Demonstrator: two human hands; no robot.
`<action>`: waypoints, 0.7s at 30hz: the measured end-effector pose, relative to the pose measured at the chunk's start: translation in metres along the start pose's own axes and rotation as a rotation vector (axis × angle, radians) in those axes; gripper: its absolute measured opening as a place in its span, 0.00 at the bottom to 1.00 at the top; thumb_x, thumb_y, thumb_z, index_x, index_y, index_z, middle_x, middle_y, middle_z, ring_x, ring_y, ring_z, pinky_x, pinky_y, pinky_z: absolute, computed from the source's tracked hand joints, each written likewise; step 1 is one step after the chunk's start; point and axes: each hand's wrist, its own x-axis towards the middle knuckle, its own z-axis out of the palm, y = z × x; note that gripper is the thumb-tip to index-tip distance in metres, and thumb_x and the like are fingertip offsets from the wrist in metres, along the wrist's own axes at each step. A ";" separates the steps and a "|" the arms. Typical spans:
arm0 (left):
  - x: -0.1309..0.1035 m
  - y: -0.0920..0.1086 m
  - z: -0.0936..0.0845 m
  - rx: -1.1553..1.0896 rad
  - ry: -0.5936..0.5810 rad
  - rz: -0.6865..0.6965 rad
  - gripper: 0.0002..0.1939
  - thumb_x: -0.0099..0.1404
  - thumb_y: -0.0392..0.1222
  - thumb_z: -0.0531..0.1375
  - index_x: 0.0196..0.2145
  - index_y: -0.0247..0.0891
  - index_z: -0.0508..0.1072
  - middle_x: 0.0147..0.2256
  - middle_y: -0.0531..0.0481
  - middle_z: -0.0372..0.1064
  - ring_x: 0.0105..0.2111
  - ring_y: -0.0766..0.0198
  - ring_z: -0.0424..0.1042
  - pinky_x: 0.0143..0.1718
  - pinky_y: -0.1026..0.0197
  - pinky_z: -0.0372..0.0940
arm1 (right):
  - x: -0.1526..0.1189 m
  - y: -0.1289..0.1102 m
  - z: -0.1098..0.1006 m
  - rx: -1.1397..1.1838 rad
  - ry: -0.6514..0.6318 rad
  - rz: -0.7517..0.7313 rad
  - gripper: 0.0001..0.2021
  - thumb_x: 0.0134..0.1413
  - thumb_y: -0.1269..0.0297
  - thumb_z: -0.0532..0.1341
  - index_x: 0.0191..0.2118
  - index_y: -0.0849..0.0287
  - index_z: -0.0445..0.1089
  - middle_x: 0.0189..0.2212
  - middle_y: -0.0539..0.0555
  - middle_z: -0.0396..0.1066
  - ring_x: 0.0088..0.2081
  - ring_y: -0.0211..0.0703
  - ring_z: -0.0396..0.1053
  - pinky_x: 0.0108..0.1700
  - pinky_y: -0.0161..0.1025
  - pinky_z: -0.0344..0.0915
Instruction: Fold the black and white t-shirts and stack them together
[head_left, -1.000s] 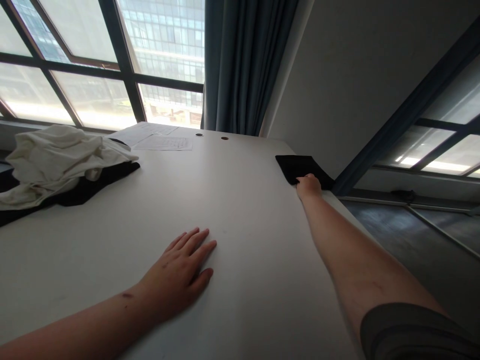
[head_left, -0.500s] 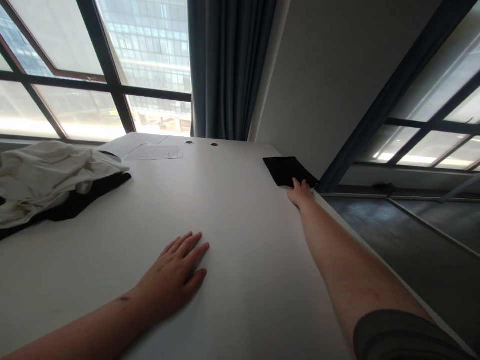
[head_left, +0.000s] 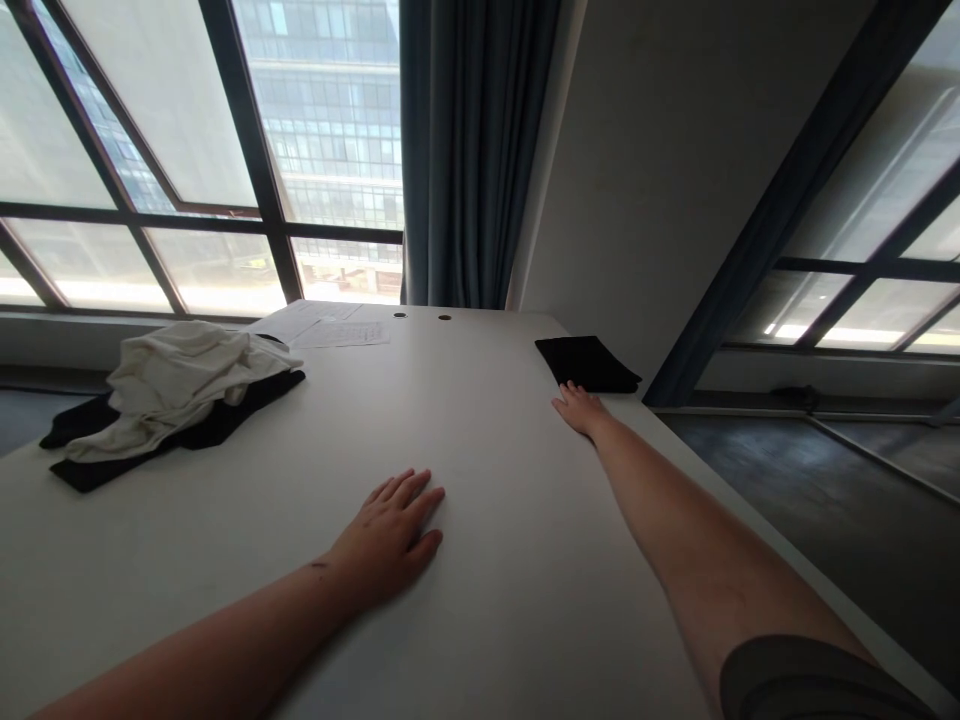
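Note:
My left hand (head_left: 390, 535) lies on the white table (head_left: 480, 430), fingers stretched and spread, holding nothing. Farther off, my right hand (head_left: 581, 408) reaches out with its fingers apart, at the near left edge of a flat black piece of folded cloth (head_left: 589, 364). Its fingertips are at the cloth's border; whether they touch it I cannot tell. The cloth lies close to the table's right edge. On the left of the table sits a crumpled heap of white cloth (head_left: 184, 375) over black cloth (head_left: 217, 425).
Printed paper sheets (head_left: 345, 333) lie at the table's far left end. Two round cable holes (head_left: 445, 318) are in the far edge. Beyond stand a blue curtain (head_left: 472, 150), a grey wall (head_left: 660, 150) and windows. Grey floor (head_left: 787, 480) shows on the right.
My right hand has drawn back slightly to the left, off the black folded cloth. The whole view has shifted, bringing more of the cloth heap into sight. My left hand stays flat on the table.

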 end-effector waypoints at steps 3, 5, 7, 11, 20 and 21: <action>-0.001 -0.001 0.003 0.001 0.015 0.007 0.29 0.73 0.49 0.57 0.69 0.44 0.67 0.72 0.41 0.56 0.72 0.45 0.54 0.71 0.40 0.53 | -0.019 -0.013 -0.002 0.002 -0.036 -0.057 0.34 0.75 0.48 0.41 0.78 0.59 0.46 0.78 0.63 0.38 0.77 0.59 0.39 0.73 0.62 0.41; 0.000 -0.007 0.007 -0.005 0.046 0.037 0.28 0.73 0.50 0.57 0.68 0.46 0.68 0.71 0.43 0.59 0.71 0.47 0.57 0.70 0.41 0.55 | -0.035 -0.023 -0.003 0.005 -0.051 -0.104 0.34 0.75 0.47 0.41 0.78 0.56 0.46 0.78 0.59 0.39 0.77 0.57 0.38 0.73 0.61 0.40; 0.004 -0.019 0.010 -0.014 0.097 0.060 0.26 0.73 0.51 0.57 0.66 0.49 0.70 0.70 0.44 0.61 0.70 0.48 0.59 0.69 0.41 0.57 | -0.053 -0.035 -0.004 0.010 -0.060 -0.153 0.34 0.74 0.46 0.41 0.78 0.55 0.46 0.78 0.57 0.38 0.77 0.56 0.38 0.74 0.60 0.39; 0.021 -0.071 0.004 0.065 0.273 -0.043 0.25 0.72 0.49 0.57 0.64 0.46 0.71 0.71 0.43 0.57 0.72 0.47 0.54 0.70 0.41 0.54 | -0.092 -0.061 -0.001 0.020 -0.073 -0.228 0.35 0.73 0.46 0.42 0.78 0.56 0.46 0.78 0.59 0.37 0.77 0.58 0.38 0.74 0.62 0.37; 0.009 -0.233 -0.044 0.238 0.657 -0.743 0.34 0.68 0.40 0.60 0.70 0.34 0.63 0.76 0.33 0.36 0.74 0.33 0.34 0.71 0.32 0.37 | -0.173 -0.084 0.023 -0.006 0.036 -0.419 0.34 0.70 0.45 0.45 0.76 0.53 0.55 0.76 0.62 0.47 0.75 0.63 0.46 0.72 0.66 0.47; 0.004 -0.245 -0.048 0.225 0.707 -0.781 0.35 0.68 0.39 0.60 0.71 0.34 0.62 0.76 0.32 0.33 0.74 0.31 0.32 0.70 0.30 0.35 | -0.180 -0.083 0.026 0.001 0.042 -0.442 0.34 0.70 0.45 0.45 0.75 0.51 0.56 0.76 0.60 0.48 0.75 0.63 0.46 0.72 0.66 0.48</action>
